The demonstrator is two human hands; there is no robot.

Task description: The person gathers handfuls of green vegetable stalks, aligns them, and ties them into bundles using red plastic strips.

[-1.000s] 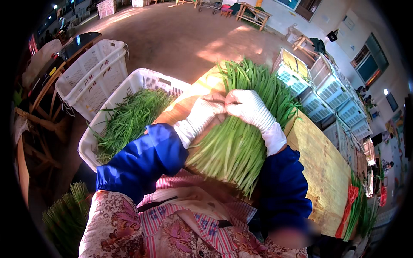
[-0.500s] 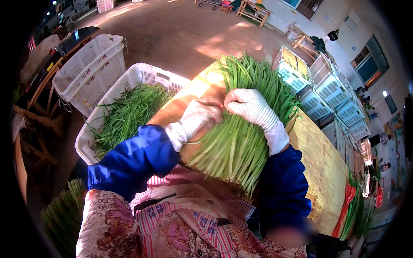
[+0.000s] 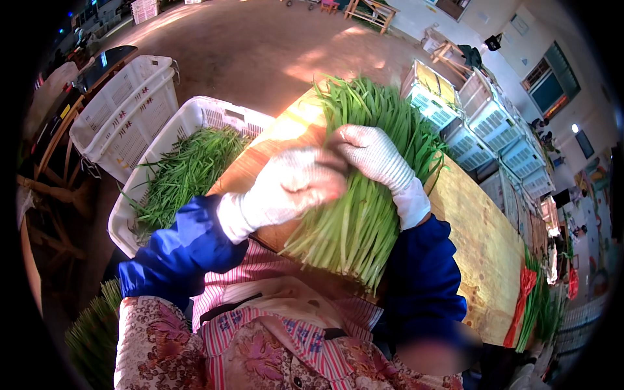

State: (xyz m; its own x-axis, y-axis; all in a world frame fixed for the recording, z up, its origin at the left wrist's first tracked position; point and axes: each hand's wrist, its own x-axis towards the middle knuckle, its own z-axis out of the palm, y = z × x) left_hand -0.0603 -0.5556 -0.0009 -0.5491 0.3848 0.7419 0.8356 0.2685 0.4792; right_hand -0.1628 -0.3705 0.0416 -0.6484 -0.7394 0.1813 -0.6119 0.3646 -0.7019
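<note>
A thick bunch of garlic chives lies across the wooden tabletop, pale stem ends toward me and dark green leaves away. My right hand, in a white ribbed glove, rests on top of the bunch at mid-length with its fingers curled and closed on the stalks. Beside it, over the bunch's left edge, is my left hand, also in a white glove. Its fingers are smeared by motion, so what they hold, if anything, cannot be made out. Its fingertips partly cover those of my right hand.
Left of the table, a white plastic crate holds loose green leaves. Nested white crates stand behind it. Red strips and more greens lie at the table's right end. Stacked crates line the right side.
My left hand has come nearer to me and lower, away from the pinch beside my right hand. My right hand stays on the bunch. The whole view has shifted slightly.
</note>
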